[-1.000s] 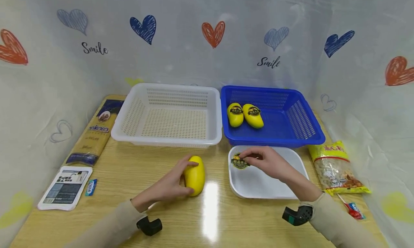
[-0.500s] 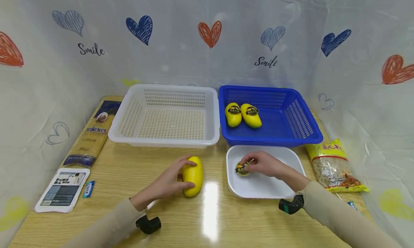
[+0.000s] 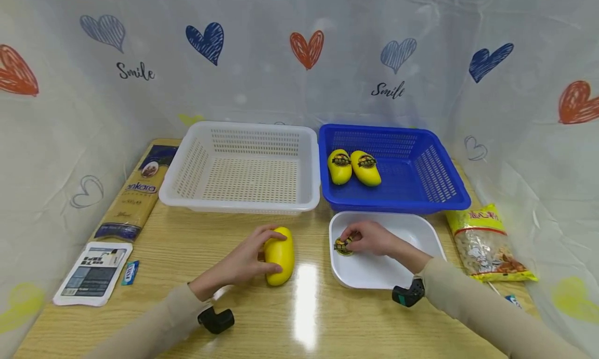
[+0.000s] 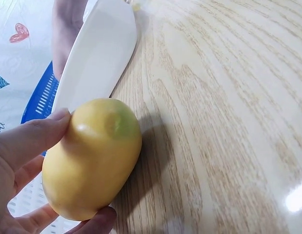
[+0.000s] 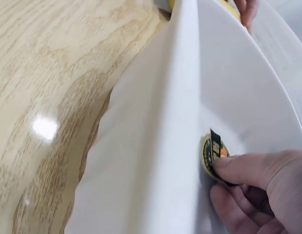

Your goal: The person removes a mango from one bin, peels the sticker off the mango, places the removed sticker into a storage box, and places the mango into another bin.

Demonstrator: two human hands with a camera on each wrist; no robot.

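Note:
My left hand (image 3: 241,260) grips a plain yellow mango (image 3: 282,260) lying on the table, thumb on one side and fingers on the other. The left wrist view shows a greenish patch near one end of this mango (image 4: 87,165). Inside a shallow white tub (image 3: 398,273), my right hand (image 3: 372,239) pinches a round black-and-gold sticker (image 3: 342,247) between thumb and fingers, near the tub's left side. In the right wrist view the sticker (image 5: 207,152) stands at a tilt close to the tub's wall. Two mangoes (image 3: 353,167) bearing similar labels lie in the blue basket (image 3: 412,177).
A white basket (image 3: 250,179) stands left of the blue one. To the left lie a long pasta packet (image 3: 133,192), a white flat pack (image 3: 93,273) and a small blue wrapper (image 3: 130,272). A snack bag (image 3: 489,244) lies at right, with a lollipop wrapper (image 3: 512,300) below it.
My right hand, with the sticker, has moved down and slightly left inside the white tub. The left hand keeps its hold on the mango, almost unmoved.

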